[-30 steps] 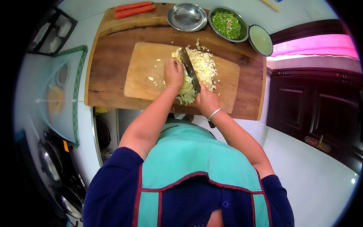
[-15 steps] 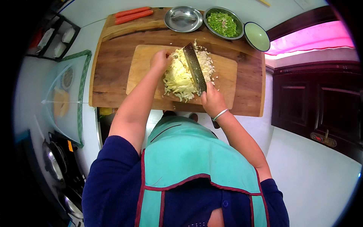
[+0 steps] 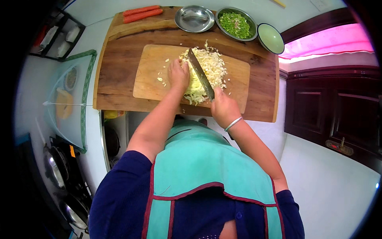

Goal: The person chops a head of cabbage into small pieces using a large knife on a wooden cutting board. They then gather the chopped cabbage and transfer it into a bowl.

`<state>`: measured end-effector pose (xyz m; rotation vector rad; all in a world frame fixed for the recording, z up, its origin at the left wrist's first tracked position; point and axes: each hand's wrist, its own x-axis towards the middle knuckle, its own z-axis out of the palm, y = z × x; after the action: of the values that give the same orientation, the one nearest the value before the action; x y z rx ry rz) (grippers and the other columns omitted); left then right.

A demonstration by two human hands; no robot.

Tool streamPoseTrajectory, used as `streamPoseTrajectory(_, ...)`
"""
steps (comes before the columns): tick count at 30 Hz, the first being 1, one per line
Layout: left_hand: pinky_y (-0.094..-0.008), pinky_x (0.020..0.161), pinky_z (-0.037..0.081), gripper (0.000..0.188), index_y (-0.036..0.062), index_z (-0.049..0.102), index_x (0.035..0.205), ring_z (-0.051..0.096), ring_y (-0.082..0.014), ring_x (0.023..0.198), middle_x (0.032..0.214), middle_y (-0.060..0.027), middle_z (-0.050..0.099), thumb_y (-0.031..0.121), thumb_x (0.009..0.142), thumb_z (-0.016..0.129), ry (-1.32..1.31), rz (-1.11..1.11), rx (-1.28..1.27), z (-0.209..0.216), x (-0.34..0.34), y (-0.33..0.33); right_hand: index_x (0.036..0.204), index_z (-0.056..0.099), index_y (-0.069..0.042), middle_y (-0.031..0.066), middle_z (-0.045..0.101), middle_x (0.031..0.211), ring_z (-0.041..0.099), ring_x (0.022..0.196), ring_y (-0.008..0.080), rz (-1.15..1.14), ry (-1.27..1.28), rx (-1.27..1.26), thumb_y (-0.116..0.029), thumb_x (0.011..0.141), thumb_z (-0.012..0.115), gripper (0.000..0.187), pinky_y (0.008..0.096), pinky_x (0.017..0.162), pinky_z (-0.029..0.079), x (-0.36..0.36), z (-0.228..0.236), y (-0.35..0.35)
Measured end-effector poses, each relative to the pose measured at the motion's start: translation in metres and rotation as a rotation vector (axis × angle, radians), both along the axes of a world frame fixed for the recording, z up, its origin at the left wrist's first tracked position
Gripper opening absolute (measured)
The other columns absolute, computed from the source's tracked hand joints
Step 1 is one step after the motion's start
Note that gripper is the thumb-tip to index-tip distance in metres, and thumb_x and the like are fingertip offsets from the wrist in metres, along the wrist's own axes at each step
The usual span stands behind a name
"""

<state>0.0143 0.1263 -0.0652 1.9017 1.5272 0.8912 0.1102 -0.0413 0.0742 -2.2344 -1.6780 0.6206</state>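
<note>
A heap of chopped pale yellow-green cabbage (image 3: 211, 65) lies on a wooden cutting board (image 3: 154, 59). My right hand (image 3: 226, 106) grips the handle of a broad dark-bladed cleaver (image 3: 202, 75). The blade slants from near my right hand up to the far left, set against the heap with its edge hidden. Just left of the blade, my left hand (image 3: 178, 74) holds the left side of the cabbage, fingers curled and pressed to it. Small cabbage bits are scattered beside that hand and past the far side of the heap.
Along the wooden table's (image 3: 115, 85) far edge are two carrots (image 3: 142, 15), a steel dish (image 3: 194, 19), a steel bowl of chopped greens (image 3: 237, 24) and a pale green bowl (image 3: 271, 38). A mesh food cover (image 3: 65, 95) stands at left, pans (image 3: 55, 165) lower down.
My left hand has moved right and nearer, pressing the cabbage's left side closer in toward the blade. The cleaver has tilted more upright, its tip shifting left. Loose bits now show on the board's left.
</note>
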Motion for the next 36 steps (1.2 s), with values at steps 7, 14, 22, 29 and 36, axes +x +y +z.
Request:
streamPoseTrajectory(7, -0.0442, 0.088, 0.037, 0.018, 0.004, 0.052, 0.093, 0.047, -0.0352, 0.099, 0.098, -0.0161, 0.053, 0.018, 0.083, 0.058, -0.011, 0.059, 0.095, -0.004, 0.012, -0.013, 0.096, 0.044, 0.002, 0.0263, 0.062, 0.086, 0.062, 0.074, 0.0423, 0.037, -0.04, -0.086, -0.006, 0.082, 0.049, 0.016, 0.0498, 0.065, 0.05, -0.002, 0.001, 0.004)
streamPoseTrajectory(14, -0.0452, 0.083, 0.037, 0.011, 0.005, 0.05, 0.086, 0.047, -0.0353, 0.091, 0.09, -0.0154, 0.051, 0.013, 0.083, 0.056, -0.026, 0.024, 0.163, -0.009, 0.01, -0.014, 0.096, 0.044, 0.002, 0.0268, 0.062, 0.085, 0.062, 0.075, 0.0423, 0.011, -0.019, -0.348, -0.007, 0.084, 0.047, 0.015, 0.0499, 0.064, 0.05, -0.003, -0.006, 0.043)
streamPoseTrajectory(22, -0.0457, 0.079, 0.037, 0.009, 0.0051, 0.05, 0.085, 0.048, -0.0351, 0.088, 0.087, -0.0151, 0.052, 0.013, 0.084, 0.053, -0.124, 0.033, 0.227, -0.012, 0.009, -0.012, 0.099, 0.043, 0.001, 0.0254, 0.062, 0.089, 0.062, 0.072, 0.0418, -0.059, -0.037, -0.071, -0.009, 0.085, 0.046, 0.017, 0.0504, 0.066, 0.05, -0.005, -0.05, 0.036)
streamPoseTrajectory(29, -0.0443, 0.078, 0.04, 0.011, 0.0037, 0.052, 0.091, 0.05, -0.0342, 0.088, 0.09, -0.0159, 0.053, 0.013, 0.087, 0.051, -0.094, 0.082, 0.179, -0.008, 0.01, -0.009, 0.099, 0.044, 0.002, 0.0254, 0.062, 0.089, 0.062, 0.076, 0.0422, 0.052, -0.109, -0.161, -0.005, 0.084, 0.045, 0.017, 0.0503, 0.069, 0.049, -0.013, 0.011, 0.028)
streamPoseTrajectory(36, -0.0453, 0.079, 0.039, 0.009, 0.0044, 0.051, 0.087, 0.049, -0.0357, 0.089, 0.09, -0.0173, 0.052, 0.012, 0.083, 0.052, -0.076, 0.062, 0.166, -0.01, 0.009, -0.011, 0.095, 0.044, 0.003, 0.0261, 0.063, 0.083, 0.063, 0.075, 0.0421, 0.083, -0.069, -0.238, -0.004, 0.083, 0.046, 0.014, 0.0494, 0.068, 0.05, -0.013, 0.012, 0.025)
